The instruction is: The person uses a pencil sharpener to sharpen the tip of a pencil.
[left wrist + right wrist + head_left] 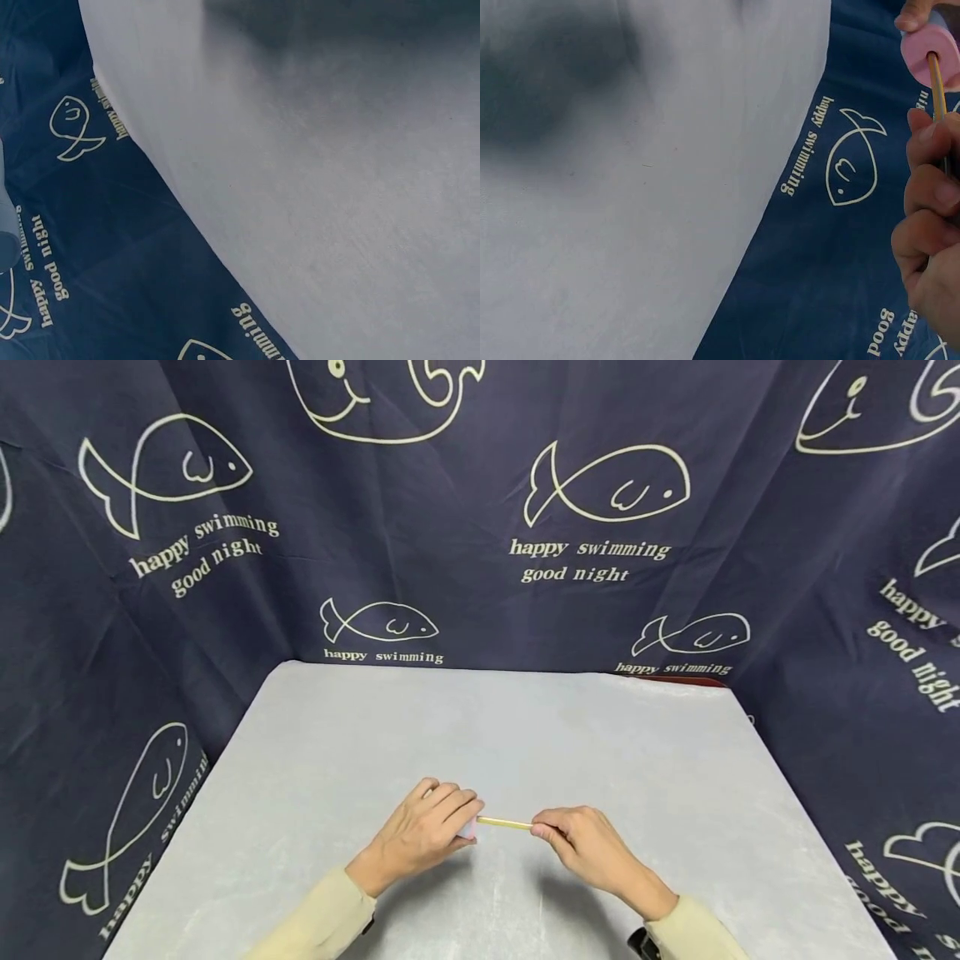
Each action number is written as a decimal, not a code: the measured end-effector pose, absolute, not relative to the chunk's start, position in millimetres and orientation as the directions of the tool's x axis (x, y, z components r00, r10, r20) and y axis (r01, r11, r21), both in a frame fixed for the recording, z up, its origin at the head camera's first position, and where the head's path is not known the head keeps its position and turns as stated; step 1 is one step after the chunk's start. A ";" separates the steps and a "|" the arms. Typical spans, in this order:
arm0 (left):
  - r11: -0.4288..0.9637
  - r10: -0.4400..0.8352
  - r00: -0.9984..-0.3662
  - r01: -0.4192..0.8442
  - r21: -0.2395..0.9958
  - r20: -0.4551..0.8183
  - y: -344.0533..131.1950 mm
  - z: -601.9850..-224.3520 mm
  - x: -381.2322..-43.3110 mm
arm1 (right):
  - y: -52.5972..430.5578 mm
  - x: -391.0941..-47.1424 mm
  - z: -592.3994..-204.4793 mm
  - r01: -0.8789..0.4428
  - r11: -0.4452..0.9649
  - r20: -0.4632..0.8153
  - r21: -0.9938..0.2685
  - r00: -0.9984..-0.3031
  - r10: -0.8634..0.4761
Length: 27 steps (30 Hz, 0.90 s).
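Note:
My left hand [427, 827] grips a pencil sharpener [917, 58] above the table; its pink oval face shows in the right wrist view, with a light blue part behind. In the head view, the fingers cover most of it. A yellow pencil [506, 822] runs between the hands, one end inside the sharpener's round hole. My right hand [592, 847] pinches the pencil's other end between thumb and forefinger. The right wrist view has the remaining fingers [922, 240] curled beneath.
Both hands are over the near middle of a table with a pale grey-white top [480, 727]. Dark blue curtains [465, 527] with fish drawings and lettering hang behind it and along both sides. A strip of red [697, 681] shows at the far right table edge.

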<state>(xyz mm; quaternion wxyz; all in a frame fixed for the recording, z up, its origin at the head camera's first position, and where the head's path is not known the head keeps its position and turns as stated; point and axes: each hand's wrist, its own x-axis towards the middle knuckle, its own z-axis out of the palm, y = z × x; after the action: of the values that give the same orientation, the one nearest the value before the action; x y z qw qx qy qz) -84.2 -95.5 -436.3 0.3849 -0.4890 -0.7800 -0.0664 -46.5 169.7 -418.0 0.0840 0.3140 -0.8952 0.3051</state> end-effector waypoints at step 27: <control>0.514 0.109 -0.852 0.489 0.705 0.512 -104.1 -446.4 -88.5 | 172.7 -52.6 -438.3 0.081 0.361 -0.033 -0.929 -0.990 0.135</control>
<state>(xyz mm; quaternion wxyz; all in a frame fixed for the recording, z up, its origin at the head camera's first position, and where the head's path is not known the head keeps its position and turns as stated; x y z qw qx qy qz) -88.5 -104.1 -446.4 0.2063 -0.1770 -0.8452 -0.4602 -52.6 172.7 -438.3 0.0243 -0.0655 -0.8247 0.5613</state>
